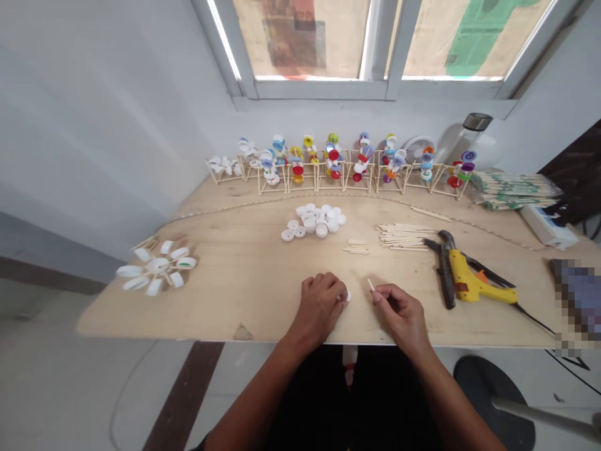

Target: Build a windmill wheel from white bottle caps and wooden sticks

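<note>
White cap (348,295) at the left hand's (322,304) fingertips, short stick (370,285) pinched in the right hand (404,313)

Both hands were low over the near edge of the wooden tabletop (220,275), a bare gap between them. Left hand was curled closed around the white cap, fingers covering most of it; only a pale rim showed on the side toward the right hand. Exact grip under those fingers could not be told. Right hand was closed, thumb and fingertips pinching the short stick, whose free end tilted up and leftward. Stick and cap were apart.

Beyond the left hand lay a cluster of loose white caps (321,230), well apart from the fingers. Between that cluster and the right hand, a few cut sticks (357,250); just to their right, a spread of longer sticks (404,237), its right end near a black-handled tool (446,275). Beside the tool, a yellow glue gun (464,275) lay on its side, its cable running off the near edge.

Far left of both hands: a wheel of white caps (158,267) joined by sticks, lying flat. Along the wall stood a row of stick frames (303,181) carrying coloured caps, with a small white fan (419,150) and a clear bottle (464,141) behind its right end. Bagged sticks (514,190) and a power strip (548,227) lay farther right.
</note>
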Available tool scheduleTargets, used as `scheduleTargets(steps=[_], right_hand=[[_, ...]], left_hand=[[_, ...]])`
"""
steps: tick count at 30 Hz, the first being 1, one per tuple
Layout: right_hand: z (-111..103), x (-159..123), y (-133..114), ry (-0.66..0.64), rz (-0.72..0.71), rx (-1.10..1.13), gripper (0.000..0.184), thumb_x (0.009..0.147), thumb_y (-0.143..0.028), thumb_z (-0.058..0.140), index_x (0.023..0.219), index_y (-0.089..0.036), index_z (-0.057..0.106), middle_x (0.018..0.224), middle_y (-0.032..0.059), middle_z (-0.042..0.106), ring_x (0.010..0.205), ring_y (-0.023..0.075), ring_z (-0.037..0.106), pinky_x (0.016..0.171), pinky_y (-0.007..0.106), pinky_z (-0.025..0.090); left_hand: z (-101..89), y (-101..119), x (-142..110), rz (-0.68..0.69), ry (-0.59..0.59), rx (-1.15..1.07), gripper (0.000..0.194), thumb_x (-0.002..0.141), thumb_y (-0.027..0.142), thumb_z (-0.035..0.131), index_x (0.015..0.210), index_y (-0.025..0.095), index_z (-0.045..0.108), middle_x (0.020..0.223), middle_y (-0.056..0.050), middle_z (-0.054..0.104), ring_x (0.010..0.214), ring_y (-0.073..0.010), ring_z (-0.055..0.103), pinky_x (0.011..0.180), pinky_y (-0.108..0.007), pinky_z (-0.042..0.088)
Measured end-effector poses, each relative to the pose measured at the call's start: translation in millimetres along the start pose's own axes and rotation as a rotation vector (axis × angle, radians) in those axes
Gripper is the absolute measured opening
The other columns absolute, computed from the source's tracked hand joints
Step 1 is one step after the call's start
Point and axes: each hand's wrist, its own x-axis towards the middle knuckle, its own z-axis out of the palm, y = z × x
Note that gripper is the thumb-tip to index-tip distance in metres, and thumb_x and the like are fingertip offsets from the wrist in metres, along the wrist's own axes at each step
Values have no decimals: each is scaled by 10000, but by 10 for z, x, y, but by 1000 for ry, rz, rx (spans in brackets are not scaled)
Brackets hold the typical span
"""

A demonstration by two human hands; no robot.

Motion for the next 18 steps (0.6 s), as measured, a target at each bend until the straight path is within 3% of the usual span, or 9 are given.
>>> scheduleTargets(steps=[8, 12, 15, 18], right_hand=[[-2, -2, 27, -7, -19, -21, 213, 783, -375, 605, 781, -178, 686, 723, 29, 662, 662, 164, 589, 602, 249, 454], [-7, -4, 13, -27, -44, -45, 202, 794, -360, 596, 783, -177, 682, 713, 26, 652, 656, 159, 585, 594, 245, 453], [-12, -7, 16, -38, -64, -64, 196, 801, -350, 591, 791, -175, 679, 726, 29, 651, 668, 158, 584, 603, 245, 456], [-17, -9, 34, -46, -79, -75, 202, 811, -352, 581, 803, -172, 673, 736, 35, 652, 681, 159, 588, 613, 247, 465]], left_hand=[[71, 3, -77, -62, 132, -154, 107, 777, 116, 551, 745, 218, 561, 971, -28, 630, 988, -207, 543, 917, -401, 341], [-53, 20, -228, -89, 192, -248, 81, 807, 160, 523, 771, 220, 562, 1034, -42, 626, 1031, -206, 542, 932, -386, 369], [-301, 6, -535, -150, 61, -248, 97, 835, 235, 499, 756, 222, 553, 856, -21, 639, 874, -187, 581, 833, -338, 433], [-504, -154, -1045, -263, -295, -223, 138, 839, 278, 490, 746, 225, 577, 806, 2, 658, 771, -160, 603, 721, -270, 462]])
